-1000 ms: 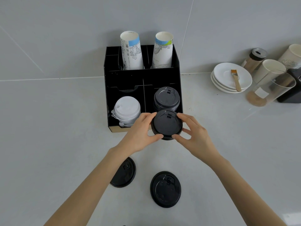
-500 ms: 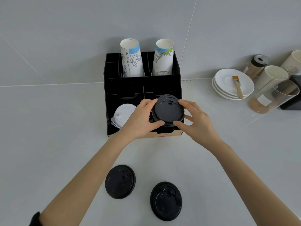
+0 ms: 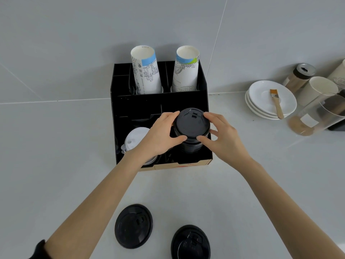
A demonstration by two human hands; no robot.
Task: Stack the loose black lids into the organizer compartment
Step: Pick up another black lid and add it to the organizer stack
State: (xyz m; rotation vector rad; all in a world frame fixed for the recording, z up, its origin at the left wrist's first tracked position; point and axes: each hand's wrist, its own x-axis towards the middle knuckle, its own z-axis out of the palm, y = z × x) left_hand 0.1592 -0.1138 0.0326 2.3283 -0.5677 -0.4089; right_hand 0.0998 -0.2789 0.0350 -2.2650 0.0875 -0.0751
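While both hands, left hand (image 3: 161,134) and right hand (image 3: 223,136), pinch a black lid (image 3: 191,124) atop the stack in the organizer's (image 3: 158,103) front-right compartment, two loose lids (image 3: 133,226) (image 3: 190,242) lie on the pale grey counter (image 3: 56,146) beneath a tiled wall (image 3: 74,34).

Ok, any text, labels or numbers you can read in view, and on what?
No text is legible.
Left printed paper cup: small marks beside line drawings, too small to read.
Kraft cardboard front of the black organizer: red mark, partly hidden, unreadable.
White label on the clear plastic container: looks blank.
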